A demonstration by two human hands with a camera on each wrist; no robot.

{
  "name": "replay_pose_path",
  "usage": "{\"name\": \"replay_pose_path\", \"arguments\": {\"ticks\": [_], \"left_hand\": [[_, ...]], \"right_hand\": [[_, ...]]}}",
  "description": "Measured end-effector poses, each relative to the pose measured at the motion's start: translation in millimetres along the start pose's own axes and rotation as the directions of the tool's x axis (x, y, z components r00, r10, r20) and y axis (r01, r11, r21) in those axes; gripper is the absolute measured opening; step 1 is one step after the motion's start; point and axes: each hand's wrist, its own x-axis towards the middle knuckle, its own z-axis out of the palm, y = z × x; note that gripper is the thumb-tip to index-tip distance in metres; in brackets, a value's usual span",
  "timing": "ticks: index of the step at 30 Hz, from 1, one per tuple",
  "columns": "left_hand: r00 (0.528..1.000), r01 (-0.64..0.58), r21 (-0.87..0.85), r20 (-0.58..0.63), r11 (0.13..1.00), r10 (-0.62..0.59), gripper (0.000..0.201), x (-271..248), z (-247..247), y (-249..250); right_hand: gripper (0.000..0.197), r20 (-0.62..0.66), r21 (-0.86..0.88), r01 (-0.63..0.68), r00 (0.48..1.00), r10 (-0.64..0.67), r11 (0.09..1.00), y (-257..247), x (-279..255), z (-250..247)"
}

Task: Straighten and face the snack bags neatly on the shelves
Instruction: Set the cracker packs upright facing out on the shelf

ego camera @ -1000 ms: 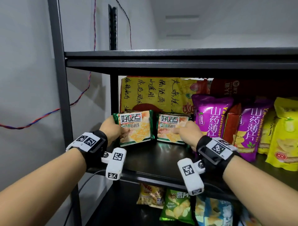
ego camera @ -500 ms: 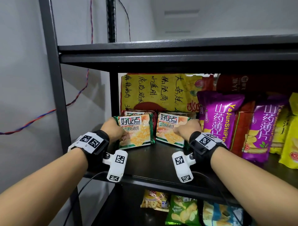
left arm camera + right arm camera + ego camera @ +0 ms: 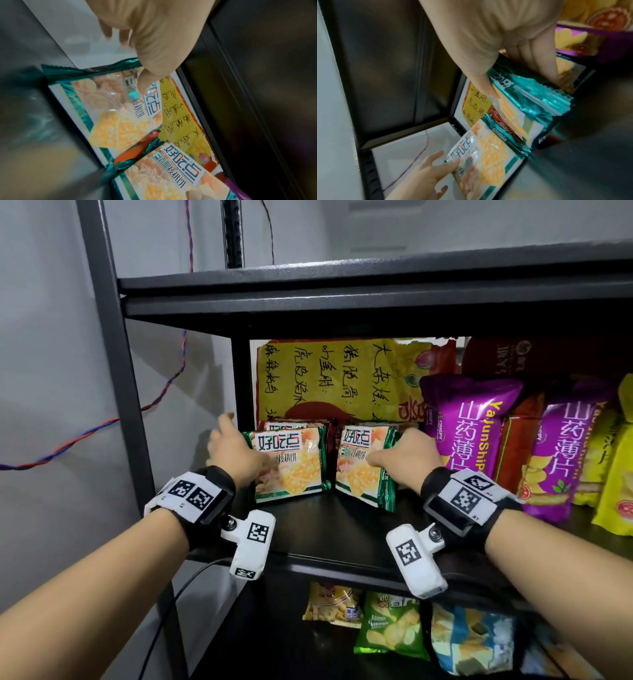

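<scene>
The left hand (image 3: 233,453) has its fingers spread, thumb touching the left green shiny cracker bag (image 3: 291,465). The right hand (image 3: 404,457) pinches the right green shiny cracker bag (image 3: 359,470). Both bags stand near the black metal shelf's (image 3: 342,529) left edge.

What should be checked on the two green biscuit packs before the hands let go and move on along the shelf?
1. Left green pack upright, front facing out: ok.
2. Right green pack square to the shelf edge: not ok, it is angled toward the left pack.
3. Right hand has control of the right pack: ok, thumb on the front, fingers round its right edge.
4. Left hand steadying the left pack: ok, thumb on the front, fingers spread past its left edge.
5. Red packs behind stand straight: cannot tell, mostly hidden.
6. Purple bag clear of the right pack: cannot tell, the hand covers the gap.
</scene>
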Motion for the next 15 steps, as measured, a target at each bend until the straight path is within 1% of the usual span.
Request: {"name": "replay_pose_path", "arguments": {"ticks": [1,2,3,5,6,8,10,12,13,15], "left_hand": [[0.996,-0.046,0.06,-0.073,0.997,0.05,0.101,-4,0,3],[0.986,-0.099,0.066,-0.132,0.993,0.107,0.097,-10,0,7],[0.973,-0.16,0.014,-0.164,0.987,0.16,0.092,-15,0,11],[0.958,-0.265,-0.135,-0.152,0.955,0.245,0.082,-27,3,22],[0.957,-0.286,-0.191,-0.111,0.939,0.268,0.078,-34,6,29],[0.964,-0.247,-0.29,0.02,0.925,0.264,0.069,-48,13,41],[0.957,-0.152,-0.407,0.168,0.901,0.237,0.056,-62,23,48],[0.931,-0.053,-0.493,0.289,0.869,0.221,0.052,-74,33,49],[0.924,-0.015,-0.516,0.32,0.857,0.209,0.054,-79,38,46],[0.925,0.008,-0.574,0.315,0.819,0.212,0.054,-90,43,44]], "right_hand": [[0.038,0.011,0.006,0.024,1.0,-0.024,1.0,1,-5,-6],[0.035,0.026,0.02,0.043,0.999,-0.044,0.999,3,-9,-12],[0.035,0.042,0.049,0.06,0.997,-0.062,0.997,6,-12,-18],[0.036,0.079,0.137,0.088,0.992,-0.1,0.987,10,-18,-27],[0.032,0.093,0.201,0.109,0.987,-0.13,0.973,12,-21,-31],[0.024,0.122,0.332,0.148,0.973,-0.198,0.932,17,-29,-37],[0.03,0.153,0.436,0.146,0.96,-0.233,0.888,21,-37,-40],[0.036,0.177,0.521,0.1,0.959,-0.222,0.848,29,-43,-39],[0.037,0.187,0.559,0.077,0.958,-0.216,0.826,34,-45,-38],[0.038,0.197,0.633,0.031,0.96,-0.199,0.774,44,-50,-37]]}}
